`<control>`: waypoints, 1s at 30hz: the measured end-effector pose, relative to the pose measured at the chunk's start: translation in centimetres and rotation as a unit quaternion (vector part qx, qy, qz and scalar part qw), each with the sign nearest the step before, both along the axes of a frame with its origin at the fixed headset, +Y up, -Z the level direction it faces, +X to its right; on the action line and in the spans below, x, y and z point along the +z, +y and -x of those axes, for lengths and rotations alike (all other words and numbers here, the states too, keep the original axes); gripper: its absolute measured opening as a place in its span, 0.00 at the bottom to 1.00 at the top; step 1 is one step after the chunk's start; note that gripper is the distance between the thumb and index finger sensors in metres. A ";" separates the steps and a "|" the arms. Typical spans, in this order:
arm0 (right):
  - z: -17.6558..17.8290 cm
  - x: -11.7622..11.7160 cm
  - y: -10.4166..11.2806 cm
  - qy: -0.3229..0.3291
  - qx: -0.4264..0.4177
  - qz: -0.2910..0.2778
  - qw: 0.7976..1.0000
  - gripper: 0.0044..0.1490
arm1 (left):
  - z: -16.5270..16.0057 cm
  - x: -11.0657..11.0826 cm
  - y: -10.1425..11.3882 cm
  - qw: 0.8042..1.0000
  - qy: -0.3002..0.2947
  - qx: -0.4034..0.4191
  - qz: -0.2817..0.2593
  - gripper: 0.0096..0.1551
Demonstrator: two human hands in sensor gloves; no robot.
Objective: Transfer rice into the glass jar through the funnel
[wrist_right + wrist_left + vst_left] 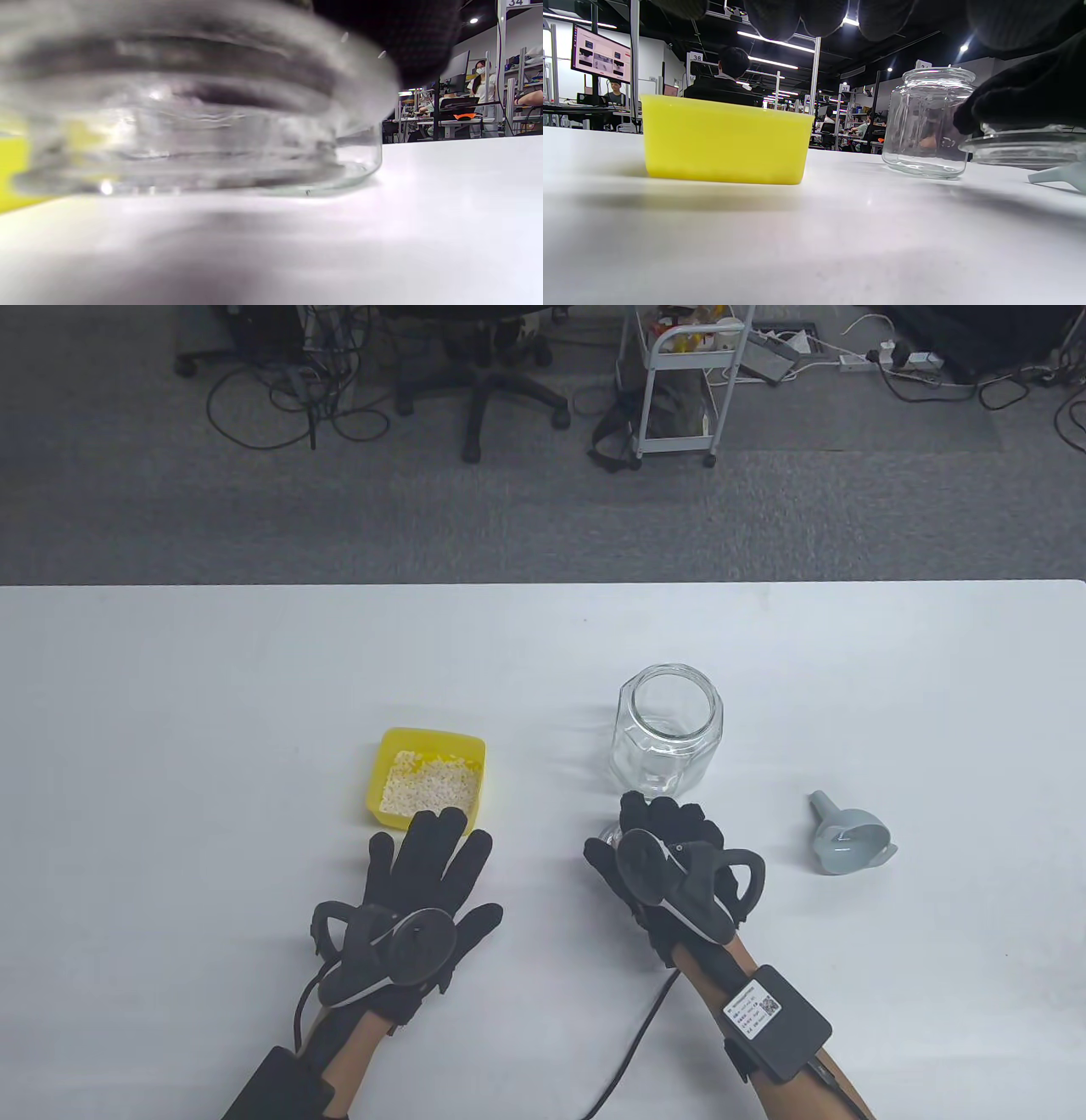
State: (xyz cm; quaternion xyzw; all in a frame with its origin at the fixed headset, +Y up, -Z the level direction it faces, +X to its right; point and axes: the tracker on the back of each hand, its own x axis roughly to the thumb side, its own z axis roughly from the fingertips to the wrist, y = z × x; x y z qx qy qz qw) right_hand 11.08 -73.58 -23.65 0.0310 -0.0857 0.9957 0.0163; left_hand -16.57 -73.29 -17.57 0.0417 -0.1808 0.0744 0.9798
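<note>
An open, empty glass jar (667, 734) stands mid-table. My right hand (662, 836) grips its glass lid (607, 836) from above, just in front of the jar, low over the table. The left wrist view shows the lid (1022, 146) under the right hand's fingers (1009, 101), and it fills the right wrist view (191, 106) as a blur. A yellow tub (462, 751) with rice (428, 789) sits to the left. My left hand (433, 857) lies flat and empty, fingers spread, its fingertips at the tub's near edge. A grey funnel (844, 840) lies on its side at the right.
The white table (170, 729) ends at a far edge, with grey carpet, an office chair (484, 381) and a white cart (679, 381) beyond. A cable (632, 1052) trails from my right wrist across the near table.
</note>
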 end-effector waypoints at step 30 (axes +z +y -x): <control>0.0 -0.3 -2.1 -0.032 0.084 0.048 0.995 0.54 | -0.1 0.1 0.1 1.000 -0.003 -0.004 0.002 0.47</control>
